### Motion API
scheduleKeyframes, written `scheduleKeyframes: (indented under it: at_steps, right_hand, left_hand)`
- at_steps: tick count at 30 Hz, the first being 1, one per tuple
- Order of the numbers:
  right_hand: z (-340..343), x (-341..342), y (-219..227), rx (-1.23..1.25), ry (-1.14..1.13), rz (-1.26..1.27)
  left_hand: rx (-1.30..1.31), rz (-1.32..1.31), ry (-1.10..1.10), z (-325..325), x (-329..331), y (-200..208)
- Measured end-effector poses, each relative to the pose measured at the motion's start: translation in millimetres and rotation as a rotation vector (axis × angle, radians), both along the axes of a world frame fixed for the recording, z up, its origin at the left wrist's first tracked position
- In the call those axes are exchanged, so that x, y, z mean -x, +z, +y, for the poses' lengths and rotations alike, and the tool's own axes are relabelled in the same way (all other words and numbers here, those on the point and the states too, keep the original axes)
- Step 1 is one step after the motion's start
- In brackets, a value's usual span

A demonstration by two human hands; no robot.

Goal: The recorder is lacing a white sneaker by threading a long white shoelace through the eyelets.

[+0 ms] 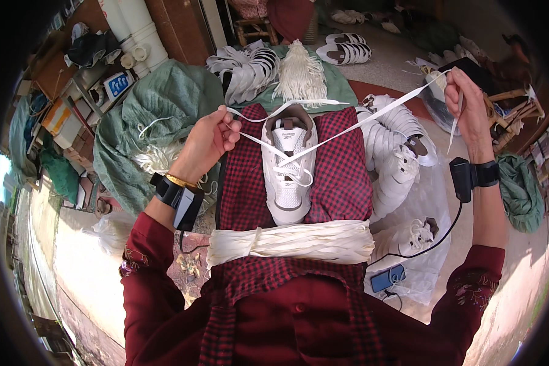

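A white sneaker stands on the red-and-black checked cloth over my lap, toe toward me. One white shoelace runs through its eyelets, and its two halves cross over the tongue. My left hand is closed on one half, left of the shoe at about its collar. My right hand is raised far to the right, pinching the other half, which is drawn taut from the shoe. A loose lace end hangs below the right hand. Another lace end lies across the shoe's collar.
A bundle of white laces lies across my lap. To the right, several white sneakers are lined up on clear plastic, near a blue phone. More shoe parts and a lace heap sit on green cloth beyond.
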State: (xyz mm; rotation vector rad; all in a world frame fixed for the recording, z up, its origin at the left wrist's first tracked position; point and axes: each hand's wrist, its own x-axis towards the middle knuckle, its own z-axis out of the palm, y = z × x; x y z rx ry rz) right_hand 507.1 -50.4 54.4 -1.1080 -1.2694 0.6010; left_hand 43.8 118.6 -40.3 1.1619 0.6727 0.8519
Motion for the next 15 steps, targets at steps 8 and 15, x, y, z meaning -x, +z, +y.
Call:
scheduleKeyframes:
  at_steps: [8,15]
  right_hand:
    - [15.2,64.1,-110.4,0.042,-0.198,-0.61]
    - [18.5,186.1,-114.8,-0.246,0.348,-1.026]
  left_hand:
    - [-0.056,0.526,0.24,17.4,68.6,-30.9]
    - [-0.905,0.905,0.297,-22.2,19.8,-38.9]
